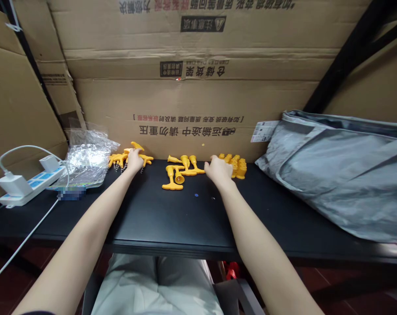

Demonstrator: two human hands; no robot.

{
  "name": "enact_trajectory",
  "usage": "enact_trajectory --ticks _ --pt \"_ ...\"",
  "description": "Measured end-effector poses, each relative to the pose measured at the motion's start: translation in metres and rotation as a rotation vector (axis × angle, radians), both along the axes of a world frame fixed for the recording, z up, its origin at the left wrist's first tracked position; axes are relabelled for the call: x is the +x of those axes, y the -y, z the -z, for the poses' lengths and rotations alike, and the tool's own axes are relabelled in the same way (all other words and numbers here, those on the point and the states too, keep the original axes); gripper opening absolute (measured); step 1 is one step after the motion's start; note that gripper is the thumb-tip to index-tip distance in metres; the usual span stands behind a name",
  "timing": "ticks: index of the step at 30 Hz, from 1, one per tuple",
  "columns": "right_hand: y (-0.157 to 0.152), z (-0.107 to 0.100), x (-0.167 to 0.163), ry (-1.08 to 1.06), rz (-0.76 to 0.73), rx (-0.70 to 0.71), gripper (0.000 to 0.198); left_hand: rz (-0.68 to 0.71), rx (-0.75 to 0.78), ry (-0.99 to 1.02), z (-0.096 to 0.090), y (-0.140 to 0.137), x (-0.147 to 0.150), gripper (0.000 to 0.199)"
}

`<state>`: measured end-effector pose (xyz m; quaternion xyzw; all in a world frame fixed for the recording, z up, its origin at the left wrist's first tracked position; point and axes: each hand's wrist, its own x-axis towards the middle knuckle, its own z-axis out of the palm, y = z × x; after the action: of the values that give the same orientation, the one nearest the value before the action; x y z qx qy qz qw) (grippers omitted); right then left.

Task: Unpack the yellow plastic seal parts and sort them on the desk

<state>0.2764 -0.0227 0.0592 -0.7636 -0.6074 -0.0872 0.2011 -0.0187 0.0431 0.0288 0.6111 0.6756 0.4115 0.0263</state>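
At the back left of the black table, my left hand (pixel 135 161) is closed on a yellow T-shaped corkscrew handle (pixel 137 146), which tilts up above the fingers. Around it lies a pile of yellow corkscrew handles (pixel 118 158) with bare metal spirals hanging over toward me. My right hand (pixel 219 169) is curled at the left end of several upright yellow sleeves (pixel 240 168); its fingertips are hidden, so what they hold does not show. Between the hands lie several yellow corkscrews with sleeves fitted (pixel 172 178), some lying across one another.
A large cardboard sheet (pixel 191 96) stands behind the table. A grey fabric bag (pixel 336 175) fills the right side. Clear plastic packaging (pixel 86 153) and a white power strip (pixel 34 186) with chargers and a cable sit at left. A small blue piece (pixel 196 195) lies in front.
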Motion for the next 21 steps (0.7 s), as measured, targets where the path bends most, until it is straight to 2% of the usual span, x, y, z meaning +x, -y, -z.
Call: enact_trajectory --ticks 3,7,11,16,21 --pt "0.004 0.0 -0.01 0.053 -0.047 -0.037 0.035 -0.033 -0.063 -0.126 0.004 -0.006 -0.003 0.042" --pt "0.007 0.0 -0.015 0.089 -0.083 -0.073 0.034 -0.047 -0.164 -0.178 0.008 -0.013 -0.003 0.041" --pt "0.007 0.0 -0.015 0.101 -0.096 -0.084 0.033 -0.053 -0.229 -0.179 0.01 -0.019 0.003 0.055" --pt "0.006 0.001 -0.015 0.093 -0.107 -0.105 0.034 -0.029 -0.291 -0.184 0.008 -0.023 0.006 0.062" --pt "0.007 0.0 -0.016 0.091 -0.118 -0.13 0.034 -0.063 -0.339 -0.236 0.005 -0.022 0.004 0.072"
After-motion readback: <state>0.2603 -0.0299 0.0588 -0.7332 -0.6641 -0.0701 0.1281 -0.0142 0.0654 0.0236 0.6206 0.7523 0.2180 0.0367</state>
